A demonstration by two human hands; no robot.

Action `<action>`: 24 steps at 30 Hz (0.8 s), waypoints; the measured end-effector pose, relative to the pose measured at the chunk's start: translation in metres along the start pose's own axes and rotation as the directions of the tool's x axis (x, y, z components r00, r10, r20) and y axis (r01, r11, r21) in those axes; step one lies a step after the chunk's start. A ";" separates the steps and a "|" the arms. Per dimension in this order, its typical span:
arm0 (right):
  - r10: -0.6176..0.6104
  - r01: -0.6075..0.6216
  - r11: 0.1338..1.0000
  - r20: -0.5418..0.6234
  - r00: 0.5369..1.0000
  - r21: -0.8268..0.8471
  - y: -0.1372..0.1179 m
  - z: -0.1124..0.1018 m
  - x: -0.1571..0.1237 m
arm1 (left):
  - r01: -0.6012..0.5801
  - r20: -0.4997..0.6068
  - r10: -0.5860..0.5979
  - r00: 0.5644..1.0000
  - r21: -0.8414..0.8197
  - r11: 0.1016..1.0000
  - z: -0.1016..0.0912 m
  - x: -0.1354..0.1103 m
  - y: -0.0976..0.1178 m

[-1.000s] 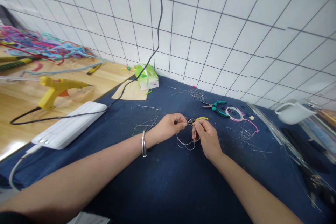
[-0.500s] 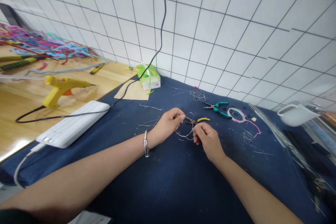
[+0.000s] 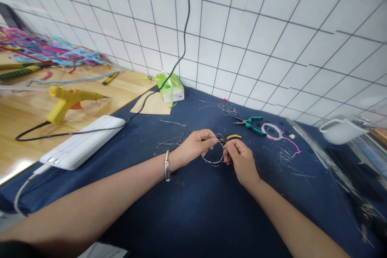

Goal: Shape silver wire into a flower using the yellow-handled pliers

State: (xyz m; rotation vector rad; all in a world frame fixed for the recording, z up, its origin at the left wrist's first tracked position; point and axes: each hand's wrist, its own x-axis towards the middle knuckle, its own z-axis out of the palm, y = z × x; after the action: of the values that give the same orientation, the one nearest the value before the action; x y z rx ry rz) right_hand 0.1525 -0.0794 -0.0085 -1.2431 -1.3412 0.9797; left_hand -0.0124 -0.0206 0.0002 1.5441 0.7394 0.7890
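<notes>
Between my two hands is a thin silvery wire ring [image 3: 213, 162] with small beads or knots along it. My left hand [image 3: 200, 143] pinches its upper left side between thumb and fingertips. My right hand [image 3: 240, 157] closes on its right side, with thumb against bent fingers. The fingertips partly hide the wire. Just behind the ring lies a tool with a yellow handle [image 3: 234, 137], its dark jaws partly covered. Teal-handled long-nose pliers [image 3: 248, 123] lie open on the dark blue cloth [image 3: 193, 205], beyond my right hand.
A white power strip [image 3: 83, 141], a yellow glue gun [image 3: 65, 102] and a green tissue pack [image 3: 170, 88] are at the left. Right of the pliers lie a ring-shaped coil [image 3: 271, 131] and wire scraps [image 3: 286, 155]. A white mug [image 3: 343, 130] stands far right. Tangled wire [image 3: 228, 109] lies near the wall.
The wire ring has turned between my fingers and now shows a rounder loop. My left hand has shifted slightly right and down; my right hand has barely moved.
</notes>
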 end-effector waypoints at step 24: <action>0.034 -0.042 0.992 0.062 0.997 0.121 -0.003 0.003 0.000 | -0.048 -0.053 0.053 0.997 0.076 0.996 0.004 -0.005 0.010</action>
State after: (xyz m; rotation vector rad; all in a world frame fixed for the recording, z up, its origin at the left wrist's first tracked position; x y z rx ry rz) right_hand 0.1491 -0.0793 -0.0060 -1.1587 -1.2877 1.1166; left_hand -0.0117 -0.0281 0.0096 1.6191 0.7801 0.8522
